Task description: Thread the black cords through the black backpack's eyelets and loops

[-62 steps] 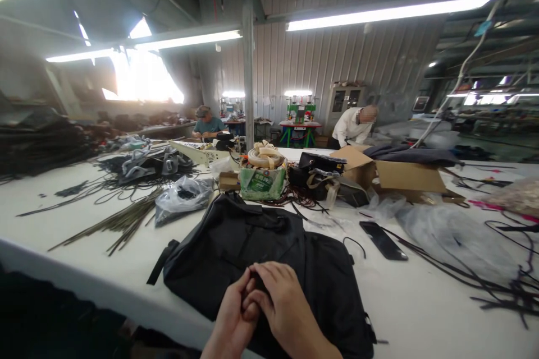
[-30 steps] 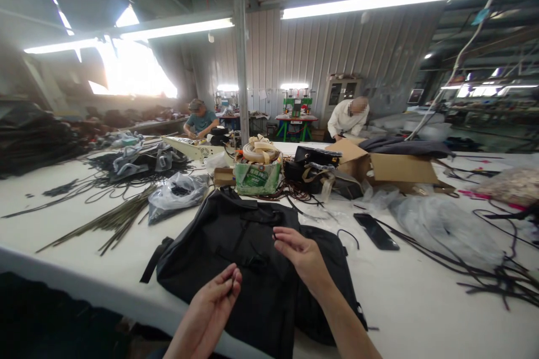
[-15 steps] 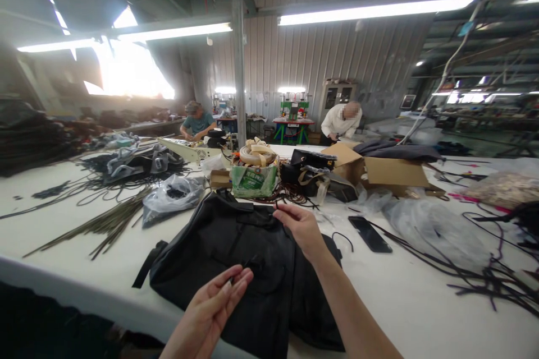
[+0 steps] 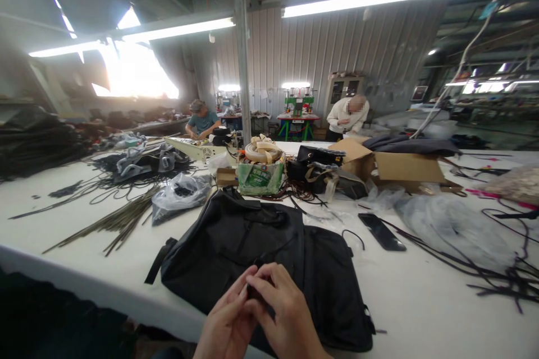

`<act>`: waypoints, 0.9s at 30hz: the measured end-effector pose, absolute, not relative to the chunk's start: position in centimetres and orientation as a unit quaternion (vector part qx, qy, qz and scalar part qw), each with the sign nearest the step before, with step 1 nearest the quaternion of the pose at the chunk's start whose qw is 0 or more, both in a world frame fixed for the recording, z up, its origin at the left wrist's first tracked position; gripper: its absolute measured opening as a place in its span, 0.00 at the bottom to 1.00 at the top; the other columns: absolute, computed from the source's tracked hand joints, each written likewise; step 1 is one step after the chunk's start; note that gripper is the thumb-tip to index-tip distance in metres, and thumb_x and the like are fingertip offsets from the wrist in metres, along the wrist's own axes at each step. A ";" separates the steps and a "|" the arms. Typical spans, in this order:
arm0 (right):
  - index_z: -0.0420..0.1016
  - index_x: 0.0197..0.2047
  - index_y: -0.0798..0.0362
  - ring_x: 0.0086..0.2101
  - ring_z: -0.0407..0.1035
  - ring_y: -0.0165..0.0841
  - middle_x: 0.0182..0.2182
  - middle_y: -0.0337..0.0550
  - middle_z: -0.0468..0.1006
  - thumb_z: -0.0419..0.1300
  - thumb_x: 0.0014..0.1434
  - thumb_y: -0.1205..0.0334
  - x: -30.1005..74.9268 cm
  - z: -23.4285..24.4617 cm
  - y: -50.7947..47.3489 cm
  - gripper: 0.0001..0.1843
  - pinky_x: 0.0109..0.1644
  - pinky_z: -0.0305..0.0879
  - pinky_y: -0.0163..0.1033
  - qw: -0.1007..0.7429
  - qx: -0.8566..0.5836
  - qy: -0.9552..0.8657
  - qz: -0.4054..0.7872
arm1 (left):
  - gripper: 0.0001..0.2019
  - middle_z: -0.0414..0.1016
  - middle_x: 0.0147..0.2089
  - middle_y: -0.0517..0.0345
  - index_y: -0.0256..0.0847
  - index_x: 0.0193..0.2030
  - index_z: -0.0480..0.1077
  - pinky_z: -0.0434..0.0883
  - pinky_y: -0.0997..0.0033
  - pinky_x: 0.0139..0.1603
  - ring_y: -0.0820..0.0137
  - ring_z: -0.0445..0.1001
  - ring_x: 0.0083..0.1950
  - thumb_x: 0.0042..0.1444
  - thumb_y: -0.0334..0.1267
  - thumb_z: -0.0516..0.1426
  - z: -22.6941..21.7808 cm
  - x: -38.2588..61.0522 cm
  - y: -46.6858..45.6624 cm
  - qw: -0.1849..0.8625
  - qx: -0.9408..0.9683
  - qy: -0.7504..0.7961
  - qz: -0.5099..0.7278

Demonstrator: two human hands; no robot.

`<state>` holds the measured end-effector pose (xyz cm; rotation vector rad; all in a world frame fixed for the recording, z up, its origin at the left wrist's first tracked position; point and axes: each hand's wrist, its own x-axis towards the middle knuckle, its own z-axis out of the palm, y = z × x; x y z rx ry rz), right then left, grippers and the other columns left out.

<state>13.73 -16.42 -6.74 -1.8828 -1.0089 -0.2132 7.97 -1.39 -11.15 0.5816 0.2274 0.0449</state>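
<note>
Count at the white counter (image 4: pixel 438 314): large black bag (image 4: pixel 261 233), one; dark phone (image 4: pixel 382 231), one; green container (image 4: pixel 261 179), one; large open cardboard box (image 4: pixel 408 168), one; small carton (image 4: pixel 223 177), one. Bare hands at the bag: two, being one left hand (image 4: pixel 227 317) and one right hand (image 4: pixel 288 308). Persons beyond: two, one person in teal (image 4: pixel 202 122) and one person in white (image 4: pixel 355 118). Upright post (image 4: pixel 242 61): one. Loose cords and strips (image 4: pixel 113 220): numerous, overlapping, exact number not determinable.
</note>
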 end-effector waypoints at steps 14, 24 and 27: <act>0.90 0.46 0.52 0.36 0.76 0.36 0.37 0.45 0.87 0.76 0.60 0.41 14.8 -4.1 -18.1 0.23 0.44 0.69 0.39 0.727 -0.591 -0.208 0.282 | 0.26 0.78 0.70 0.41 0.43 0.65 0.83 0.76 0.57 0.65 0.44 0.75 0.69 0.62 0.48 0.74 -7.4 4.4 -0.9 0.833 0.548 0.036 0.068; 0.74 0.39 0.52 0.27 0.66 0.27 0.28 0.34 0.75 0.81 0.56 0.43 13.0 -6.4 -17.4 0.27 0.34 0.62 0.33 0.792 -0.507 -0.153 0.304 | 0.26 0.77 0.52 0.41 0.41 0.60 0.86 0.73 0.68 0.36 0.62 0.73 0.39 0.58 0.50 0.76 -7.9 4.4 -2.4 0.793 0.591 0.045 0.143; 0.73 0.38 0.52 0.26 0.66 0.26 0.27 0.33 0.74 0.82 0.54 0.43 12.9 -8.1 -17.1 0.28 0.32 0.63 0.33 0.803 -0.490 -0.129 0.314 | 0.23 0.76 0.54 0.40 0.43 0.57 0.87 0.74 0.69 0.31 0.61 0.74 0.40 0.56 0.48 0.76 -9.1 4.1 -2.7 0.807 0.570 0.074 0.138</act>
